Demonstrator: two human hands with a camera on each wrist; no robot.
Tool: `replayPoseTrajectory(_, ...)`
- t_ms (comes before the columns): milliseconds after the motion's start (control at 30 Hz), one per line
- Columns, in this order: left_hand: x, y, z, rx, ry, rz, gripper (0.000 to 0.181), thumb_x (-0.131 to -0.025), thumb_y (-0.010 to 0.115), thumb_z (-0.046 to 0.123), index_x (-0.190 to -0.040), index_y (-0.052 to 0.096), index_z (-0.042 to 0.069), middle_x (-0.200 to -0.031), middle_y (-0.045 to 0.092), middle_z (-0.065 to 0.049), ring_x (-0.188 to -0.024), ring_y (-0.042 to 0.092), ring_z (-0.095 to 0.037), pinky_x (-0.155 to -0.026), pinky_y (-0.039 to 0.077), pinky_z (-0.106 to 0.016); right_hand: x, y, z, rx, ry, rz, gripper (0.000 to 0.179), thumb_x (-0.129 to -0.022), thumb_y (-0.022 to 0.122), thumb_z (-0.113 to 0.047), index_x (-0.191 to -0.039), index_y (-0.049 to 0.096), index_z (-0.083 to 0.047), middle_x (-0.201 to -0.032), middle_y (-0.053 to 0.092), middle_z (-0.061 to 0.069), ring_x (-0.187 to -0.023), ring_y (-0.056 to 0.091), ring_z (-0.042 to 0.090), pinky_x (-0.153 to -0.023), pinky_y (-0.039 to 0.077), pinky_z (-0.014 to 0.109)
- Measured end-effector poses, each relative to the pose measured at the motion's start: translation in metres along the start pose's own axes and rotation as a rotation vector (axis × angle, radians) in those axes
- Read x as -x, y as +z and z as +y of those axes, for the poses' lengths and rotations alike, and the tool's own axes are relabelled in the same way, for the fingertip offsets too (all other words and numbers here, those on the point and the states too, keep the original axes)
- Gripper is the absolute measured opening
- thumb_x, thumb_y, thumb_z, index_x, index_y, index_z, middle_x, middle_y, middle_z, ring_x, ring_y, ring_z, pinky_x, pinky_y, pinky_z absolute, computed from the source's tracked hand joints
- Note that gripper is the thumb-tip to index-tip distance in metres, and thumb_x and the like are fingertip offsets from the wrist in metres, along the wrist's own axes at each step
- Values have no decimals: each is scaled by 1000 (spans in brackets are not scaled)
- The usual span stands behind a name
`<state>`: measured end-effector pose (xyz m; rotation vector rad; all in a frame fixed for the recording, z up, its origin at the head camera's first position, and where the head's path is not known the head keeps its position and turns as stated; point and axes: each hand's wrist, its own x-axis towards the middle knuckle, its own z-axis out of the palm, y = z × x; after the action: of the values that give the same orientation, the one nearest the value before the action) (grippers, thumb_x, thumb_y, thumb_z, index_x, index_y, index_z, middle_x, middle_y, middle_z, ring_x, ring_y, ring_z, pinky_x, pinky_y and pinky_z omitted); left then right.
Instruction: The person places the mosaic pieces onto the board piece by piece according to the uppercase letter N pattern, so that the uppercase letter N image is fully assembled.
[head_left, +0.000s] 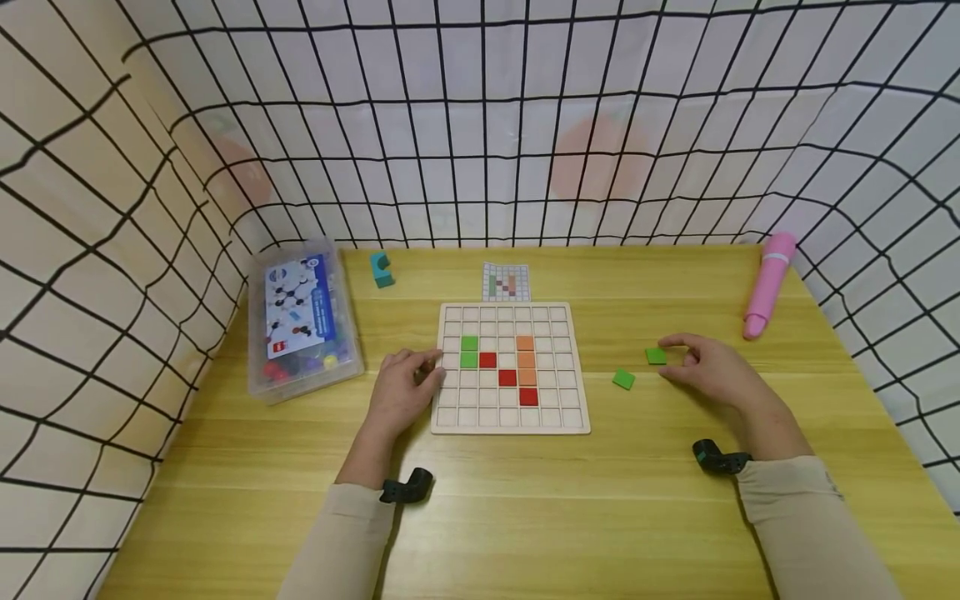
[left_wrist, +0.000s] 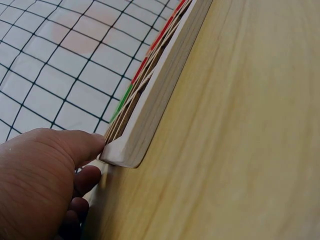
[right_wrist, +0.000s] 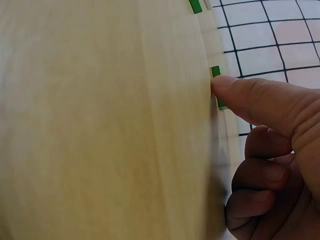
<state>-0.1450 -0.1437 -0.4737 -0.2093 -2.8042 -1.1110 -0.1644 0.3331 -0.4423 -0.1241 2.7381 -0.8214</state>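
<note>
A pale wooden grid board (head_left: 491,417) lies on the table. Set in its squares are green tiles (head_left: 468,343), red tiles (head_left: 507,377) and orange tiles (head_left: 526,360). My left hand (head_left: 400,390) rests thumb and fingertips against the board's left edge; in the left wrist view its thumb (left_wrist: 85,145) touches a corner. Right of the board, my right hand (head_left: 716,375) pinches a green square tile (head_left: 656,357) at the tabletop between thumb and index finger. Another loose green tile (head_left: 623,379) lies between that hand and the board.
Behind the board lies a small printed pattern card (head_left: 506,282). A clear plastic box (head_left: 303,321) of coloured pieces stands at the left, a teal block (head_left: 382,269) beside it. Far right is a pink cylindrical object (head_left: 769,283). Black wire mesh (head_left: 483,125) encloses the table's back and sides.
</note>
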Motion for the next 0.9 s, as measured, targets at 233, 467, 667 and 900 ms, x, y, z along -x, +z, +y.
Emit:
replayPoseTrajectory(233, -1, 0, 0, 1, -3, -7, 34, -96, 70, 26, -127, 73, 12, -102, 69, -7, -92, 50, -24, -82, 40, -36, -1, -1, 2, 8, -17, 2, 56, -96, 70, -39, -140, 56, -8, -77, 50, 1, -66, 45, 14, -66, 38, 30)
replayPoseTrajectory(467, -1, 1, 0, -4, -7, -5, 34, -96, 70, 26, -127, 73, 13, -102, 69, -7, -93, 51, -25, -82, 40, -37, -2, 0, 2, 0, -23, -1, 51, -97, 69, -38, -137, 60, -7, -76, 48, 1, -65, 43, 14, -64, 36, 29)
replayPoseTrajectory(667, 0, 1, -1, 5, -30, -19, 33, -97, 69, 26, -128, 73, 15, -103, 69, -7, -95, 51, -25, -84, 40, -36, -2, 1, 1, 26, -23, 3, 45, -98, 68, -37, -131, 63, -8, -76, 50, 1, -66, 44, 14, -64, 36, 30)
replayPoseTrajectory(900, 0, 1, -1, 1, -33, -20, 33, -97, 68, 26, -128, 73, 15, -103, 68, -7, -94, 50, -25, -83, 39, -36, -2, 1, 1, 26, -25, 7, 44, -98, 68, -38, -130, 63, -8, -76, 51, 1, -66, 45, 14, -64, 36, 30)
